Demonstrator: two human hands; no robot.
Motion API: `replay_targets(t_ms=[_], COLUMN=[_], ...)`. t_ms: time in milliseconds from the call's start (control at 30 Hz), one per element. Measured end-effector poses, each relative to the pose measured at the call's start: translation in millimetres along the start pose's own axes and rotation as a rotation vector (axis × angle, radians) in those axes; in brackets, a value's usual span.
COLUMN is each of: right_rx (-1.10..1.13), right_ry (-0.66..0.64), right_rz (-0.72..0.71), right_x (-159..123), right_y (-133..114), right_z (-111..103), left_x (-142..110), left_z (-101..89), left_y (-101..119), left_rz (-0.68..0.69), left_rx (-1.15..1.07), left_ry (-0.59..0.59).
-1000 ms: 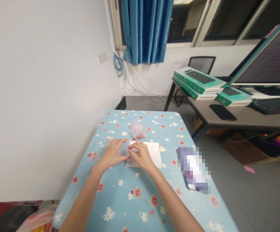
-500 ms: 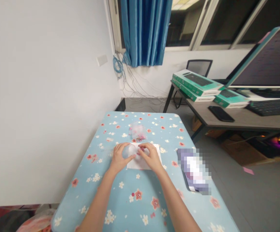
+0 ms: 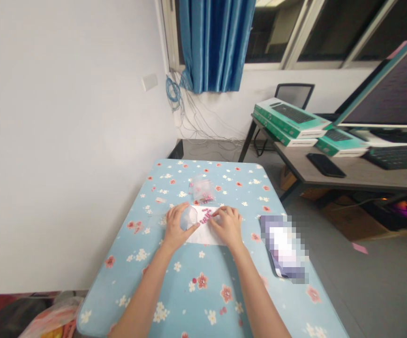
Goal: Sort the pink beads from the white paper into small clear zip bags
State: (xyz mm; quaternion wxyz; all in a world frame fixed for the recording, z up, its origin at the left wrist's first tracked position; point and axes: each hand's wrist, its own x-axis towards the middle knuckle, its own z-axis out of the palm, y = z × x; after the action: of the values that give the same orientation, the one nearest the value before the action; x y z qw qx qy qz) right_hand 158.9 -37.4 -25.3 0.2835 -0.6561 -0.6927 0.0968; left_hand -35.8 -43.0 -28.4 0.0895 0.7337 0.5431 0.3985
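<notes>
My left hand (image 3: 177, 227) is curled round a small clear plastic bag (image 3: 191, 217), tilted above a white paper sheet (image 3: 203, 234) on the blue flowered table (image 3: 196, 281). A little heap of pink beads (image 3: 206, 214) lies on the sheet beside the bag's mouth. My right hand (image 3: 227, 226) rests on the sheet just right of the beads, fingers bent with their tips pressing the paper. A second clear bag of pink beads (image 3: 201, 189) lies on the table behind the sheet.
A blurred-out phone (image 3: 285, 248) lies on the table's right side. To the right stands a desk (image 3: 347, 171) with green keyboard boxes (image 3: 290, 121), a black phone (image 3: 325, 165), a keyboard and a monitor. A white wall runs close along the left.
My hands have parted. Pink beads now lie on the white sheet between them, and my right hand has slid to the right.
</notes>
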Motion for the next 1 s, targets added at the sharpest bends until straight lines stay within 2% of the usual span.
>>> replay_targets(t_ms=[400,567,800,1000], right_rx=[-0.011,0.096,0.388,0.445], right_ry=[0.001,0.031,0.064,0.011], right_rz=[-0.012,-0.006,-0.231,-0.362], right_x=[-0.1,1.7,7.6,10.9], right_y=[-1.4,-1.9,-20.4,-37.6], right_z=[5.8,1.1,-18.6,-23.5], left_x=[-0.1,-0.3,-0.5,-0.9], left_z=[0.1,1.9,3.0,4.2], left_y=[0.3,-2.1,-3.4,-4.3], left_rz=[0.049,0.040,0.077,0.101], left_rx=[0.035,0.041,0.033,0.025], left_ry=[-0.053,-0.071,-0.074,-0.055])
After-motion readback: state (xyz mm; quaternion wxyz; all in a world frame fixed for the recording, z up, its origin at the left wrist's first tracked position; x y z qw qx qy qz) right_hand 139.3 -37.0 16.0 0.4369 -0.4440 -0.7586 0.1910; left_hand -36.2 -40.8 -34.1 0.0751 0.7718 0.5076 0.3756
